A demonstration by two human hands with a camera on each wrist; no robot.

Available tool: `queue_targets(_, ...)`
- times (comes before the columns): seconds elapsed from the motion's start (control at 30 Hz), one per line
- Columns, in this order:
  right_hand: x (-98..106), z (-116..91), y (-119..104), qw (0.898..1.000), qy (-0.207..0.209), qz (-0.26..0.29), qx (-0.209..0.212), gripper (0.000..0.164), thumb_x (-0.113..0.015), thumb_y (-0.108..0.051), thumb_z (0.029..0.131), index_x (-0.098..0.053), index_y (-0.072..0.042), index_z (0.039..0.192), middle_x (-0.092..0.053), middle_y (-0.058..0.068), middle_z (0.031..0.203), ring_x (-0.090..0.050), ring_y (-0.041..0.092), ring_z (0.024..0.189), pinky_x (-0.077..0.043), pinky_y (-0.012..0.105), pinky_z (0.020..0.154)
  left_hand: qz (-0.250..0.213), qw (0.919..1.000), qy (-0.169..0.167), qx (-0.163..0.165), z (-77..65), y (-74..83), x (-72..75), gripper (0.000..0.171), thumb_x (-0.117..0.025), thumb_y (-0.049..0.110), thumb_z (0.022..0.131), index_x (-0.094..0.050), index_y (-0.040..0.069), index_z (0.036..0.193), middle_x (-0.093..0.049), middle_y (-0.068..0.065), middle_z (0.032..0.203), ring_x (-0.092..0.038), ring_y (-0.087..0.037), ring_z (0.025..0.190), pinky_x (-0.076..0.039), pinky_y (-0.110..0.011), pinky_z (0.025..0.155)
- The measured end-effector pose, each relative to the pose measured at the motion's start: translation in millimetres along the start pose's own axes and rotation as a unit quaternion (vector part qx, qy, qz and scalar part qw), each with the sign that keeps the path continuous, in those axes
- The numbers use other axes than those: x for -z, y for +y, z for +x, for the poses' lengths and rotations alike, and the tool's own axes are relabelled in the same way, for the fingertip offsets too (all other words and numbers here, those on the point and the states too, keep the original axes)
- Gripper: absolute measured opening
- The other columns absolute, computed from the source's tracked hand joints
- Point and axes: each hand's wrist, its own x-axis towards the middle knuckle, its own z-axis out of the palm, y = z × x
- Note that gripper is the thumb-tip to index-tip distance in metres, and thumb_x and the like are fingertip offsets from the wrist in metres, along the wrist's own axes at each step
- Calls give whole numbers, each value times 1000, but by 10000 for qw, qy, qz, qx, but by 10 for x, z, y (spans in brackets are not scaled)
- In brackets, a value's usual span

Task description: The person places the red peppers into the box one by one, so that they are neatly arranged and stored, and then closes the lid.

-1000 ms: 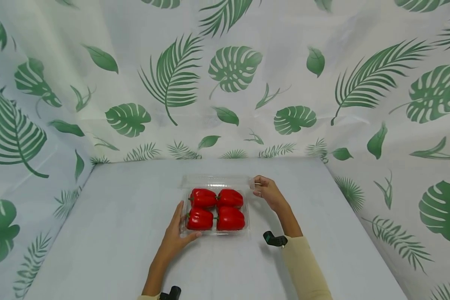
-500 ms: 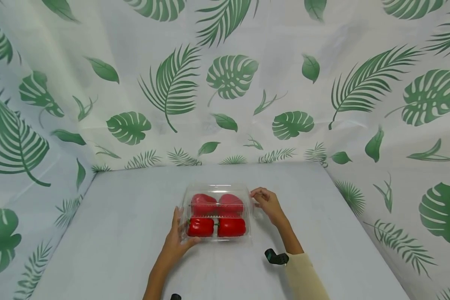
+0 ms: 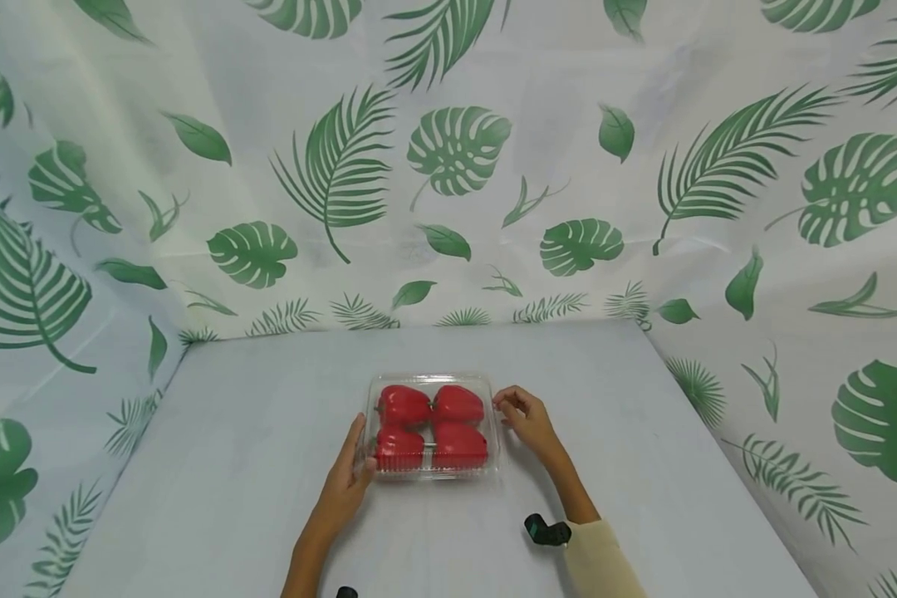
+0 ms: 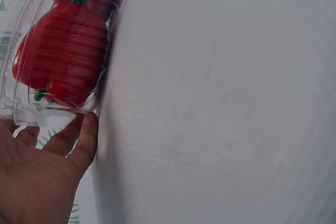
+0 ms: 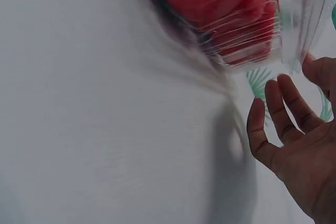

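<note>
A clear plastic clamshell container (image 3: pixel 432 475) stands on the table with several red bell peppers (image 3: pixel 459 404) inside. Its ribbed, transparent lid (image 3: pixel 433 378) lies over the peppers. At the left side my left hand (image 3: pixel 342 488) rests against the container, thumb by the near corner. In the left wrist view, its straight fingers touch the container's wall. My right hand (image 3: pixel 531 423) is at the right side, with thumb and forefinger at the lid's rim. In the right wrist view one fingertip meets the clear edge, while the other fingers, loosely bent, hang below and apart from it.
The white table (image 3: pixel 269 415) carries the container near its middle. A leaf-printed curtain (image 3: pixel 433 166) surrounds the table at the back and both sides. A black wrist device (image 3: pixel 547 530) sits by the right sleeve (image 3: pixel 605 561).
The lid has swung from standing at the back down over the peppers. My right hand has come slightly nearer along with it. My left hand stays at the container's left side.
</note>
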Motion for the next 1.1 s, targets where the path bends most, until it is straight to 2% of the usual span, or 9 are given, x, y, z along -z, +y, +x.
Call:
queue_targets(0.13,-30,-101,39,9995,-105,1,282,23,-56,-3,97,-56,12,115,-61,34,103,-62,22,90,-61,46,69,-11,9998,40,180,-3,17,-16,77,-60,23,96,-15,17,158,-20,-11,163,-21,-39,148,-26,-58,114)
queue_targets(0.33,-56,-247,36,9990,-207,164,351,45,-55,1,96,-41,12,137,-58,38,106,-59,45,84,-58,35,63,137,9995,110,262,38,53,-5,82,-66,32,92,-18,14,157,-18,-10,164,-20,-39,149,-27,-57,113)
queue_targets(0.5,-60,-328,52,9983,-323,405,-269,48,-54,-3,98,-36,9,141,-59,33,103,-60,24,73,-58,31,60,-98,9988,96,464,57,80,41,61,-49,28,103,-22,15,156,-20,-9,163,-18,-36,150,-22,-56,118)
queue_targets(0.6,-62,-373,174,9951,-497,655,-551,41,-52,-8,100,-39,8,136,-60,26,96,-55,12,67,-55,29,53,-217,9976,241,610,49,103,56,48,-34,30,107,-30,18,154,-35,-10,157,-36,-32,143,-35,-49,116)
queue_targets(0.7,-49,-442,303,9923,-760,800,-561,35,-49,-11,102,-41,10,129,-59,16,89,-52,10,59,-49,25,44,-93,9971,452,598,46,112,61,45,-35,29,108,-39,17,150,-56,-13,131,-56,-22,109,-51,-34,94)
queue_targets(0.77,-29,-497,332,9908,-971,808,-488,30,-47,-11,103,-44,12,122,-60,16,84,-52,9,57,-46,23,41,81,9970,551,534,43,113,68,43,-38,25,107,-43,15,148,-57,-10,109,-50,-12,88,-48,-25,75)
queue_targets(0.83,-3,-543,353,9879,-1231,867,-366,26,-46,-11,103,-48,12,115,-60,19,79,-52,10,56,-44,23,40,66,9964,585,615,40,120,77,41,-40,24,106,-45,18,147,-55,-6,95,-48,-9,78,-45,-22,68)
queue_targets(0.97,35,-606,368,9778,-1776,1078,-282,22,-47,-11,102,-55,9,100,-62,22,78,-57,9,62,-44,21,41,-109,9944,531,905,25,123,88,41,-43,27,105,-46,26,146,-56,-5,84,-49,-7,74,-46,-21,66)
queue_targets(1.1,30,-631,377,9668,-2174,1310,-315,26,-46,-10,102,-56,12,92,-65,8,77,-58,5,66,-41,17,42,-139,9938,488,985,9,106,84,41,-44,25,105,-46,24,147,-57,-7,81,-49,-7,74,-46,-21,69)
